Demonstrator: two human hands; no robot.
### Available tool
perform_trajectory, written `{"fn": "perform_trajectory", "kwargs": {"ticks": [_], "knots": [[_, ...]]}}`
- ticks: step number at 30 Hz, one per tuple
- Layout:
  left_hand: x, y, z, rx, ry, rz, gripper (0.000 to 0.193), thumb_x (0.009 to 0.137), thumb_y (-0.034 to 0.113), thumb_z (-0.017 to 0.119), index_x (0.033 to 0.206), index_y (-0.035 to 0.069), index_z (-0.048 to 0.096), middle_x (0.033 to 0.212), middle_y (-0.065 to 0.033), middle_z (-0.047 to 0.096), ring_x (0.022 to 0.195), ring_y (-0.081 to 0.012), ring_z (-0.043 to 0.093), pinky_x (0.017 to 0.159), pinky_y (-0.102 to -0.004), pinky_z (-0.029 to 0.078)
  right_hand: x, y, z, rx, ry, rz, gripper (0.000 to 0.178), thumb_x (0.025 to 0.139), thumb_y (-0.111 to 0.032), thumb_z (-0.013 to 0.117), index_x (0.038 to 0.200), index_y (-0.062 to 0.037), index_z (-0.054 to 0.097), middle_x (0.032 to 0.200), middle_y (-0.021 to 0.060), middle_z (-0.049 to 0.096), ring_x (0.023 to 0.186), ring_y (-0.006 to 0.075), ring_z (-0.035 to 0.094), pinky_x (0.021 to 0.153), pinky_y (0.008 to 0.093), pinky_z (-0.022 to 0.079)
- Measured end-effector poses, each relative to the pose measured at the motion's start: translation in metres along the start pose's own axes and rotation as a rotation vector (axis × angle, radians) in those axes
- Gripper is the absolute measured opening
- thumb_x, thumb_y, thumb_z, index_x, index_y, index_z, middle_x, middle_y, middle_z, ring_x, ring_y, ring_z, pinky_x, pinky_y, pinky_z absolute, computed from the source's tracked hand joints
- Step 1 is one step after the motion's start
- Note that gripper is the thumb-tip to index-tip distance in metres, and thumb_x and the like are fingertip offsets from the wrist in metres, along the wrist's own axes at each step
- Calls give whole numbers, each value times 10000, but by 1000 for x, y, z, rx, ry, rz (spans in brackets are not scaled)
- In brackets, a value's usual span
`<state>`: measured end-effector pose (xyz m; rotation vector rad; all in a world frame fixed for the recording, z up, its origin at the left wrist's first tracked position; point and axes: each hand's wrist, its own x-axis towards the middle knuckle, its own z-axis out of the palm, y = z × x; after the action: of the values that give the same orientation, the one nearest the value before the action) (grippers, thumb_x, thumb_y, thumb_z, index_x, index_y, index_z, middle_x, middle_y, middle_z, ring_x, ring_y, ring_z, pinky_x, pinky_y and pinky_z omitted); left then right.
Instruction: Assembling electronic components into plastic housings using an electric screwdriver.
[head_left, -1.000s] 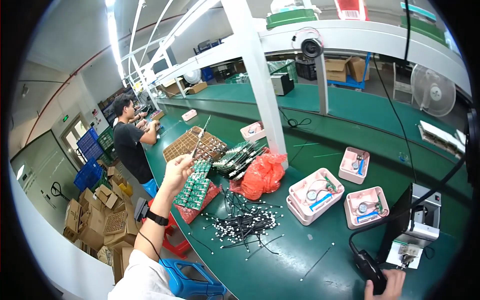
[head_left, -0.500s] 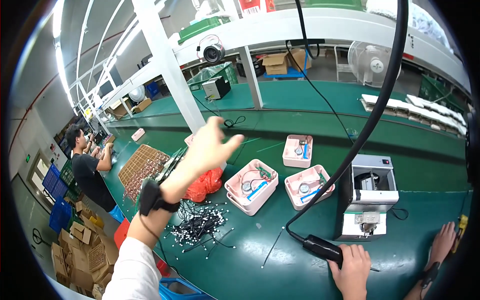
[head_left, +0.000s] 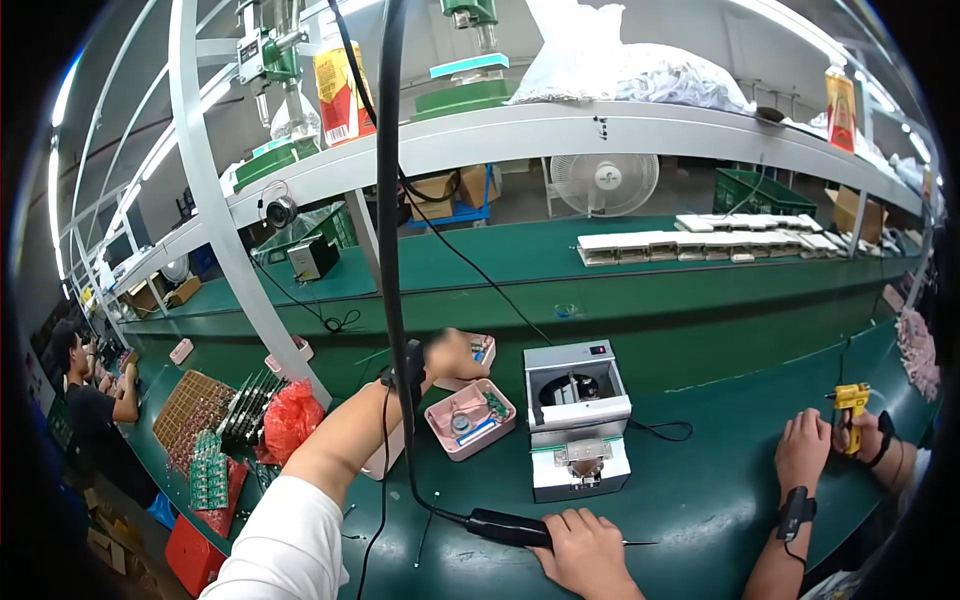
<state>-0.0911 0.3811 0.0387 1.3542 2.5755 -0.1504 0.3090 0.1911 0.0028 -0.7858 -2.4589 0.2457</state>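
Observation:
My left hand (head_left: 455, 355), partly blurred, reaches forward to a far pink plastic box (head_left: 487, 352) and covers much of it; its fingers are too smeared to read. Just in front stands another pink box (head_left: 478, 449) holding a round speaker-like part, a blue cylindrical cell and a green circuit board. My forearm mostly hides a third pink box (head_left: 384, 458). Near the front edge, my right hand (head_left: 590, 553) is closed round a black electric screwdriver (head_left: 500, 527), which lies sideways with its thin bit pointing right. A thick black cord runs up from it.
A grey-white bench machine (head_left: 578, 425) stands beyond my right hand. At right, another person's hands (head_left: 803, 450) are near a yellow gun-shaped tool (head_left: 852, 402). Leftward lie green circuit boards (head_left: 209, 475), a red bag (head_left: 292, 420) and a brown grid tray (head_left: 190, 405). A metal post (head_left: 235, 240) rises at left.
The view has swung right. My left hand has gone from mid-air above the bench to the far pink box. My right hand stays on the screwdriver.

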Motion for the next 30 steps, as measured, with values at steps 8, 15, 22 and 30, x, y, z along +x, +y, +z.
{"fn": "perform_trajectory", "kwargs": {"ticks": [8,15,22,30], "knots": [[-62,-12,-47,-86,-264,353,1205,706,503,870,1554,-77,239,1464,-321,542,1354,-428,566,1119,-417,474,7,-11,-13,96,64,31,371,700,-202,905,969,-48,702,810,105,643,723,322,677,595,412,524],[-104,-17,-34,-16,-291,486,1212,694,427,884,1605,-6,212,1511,-294,485,1394,-428,520,1129,-455,467,14,4,-42,234,310,112,359,815,-283,883,968,-27,684,780,104,648,631,262,688,564,346,528],[-144,-12,-16,19,-359,458,1283,690,394,891,1656,14,137,1559,-305,404,1447,-453,437,1179,-497,417,56,-8,-93,984,569,120,464,1016,-391,723,1114,-12,475,733,39,544,548,134,538,529,264,465],[-198,-39,21,-6,44,730,1065,793,354,828,1594,-54,256,1522,-308,448,1462,-441,416,1205,-505,360,91,-5,-99,998,620,-145,346,1097,-381,595,1030,-84,429,696,12,449,520,101,439,545,262,418]]}}
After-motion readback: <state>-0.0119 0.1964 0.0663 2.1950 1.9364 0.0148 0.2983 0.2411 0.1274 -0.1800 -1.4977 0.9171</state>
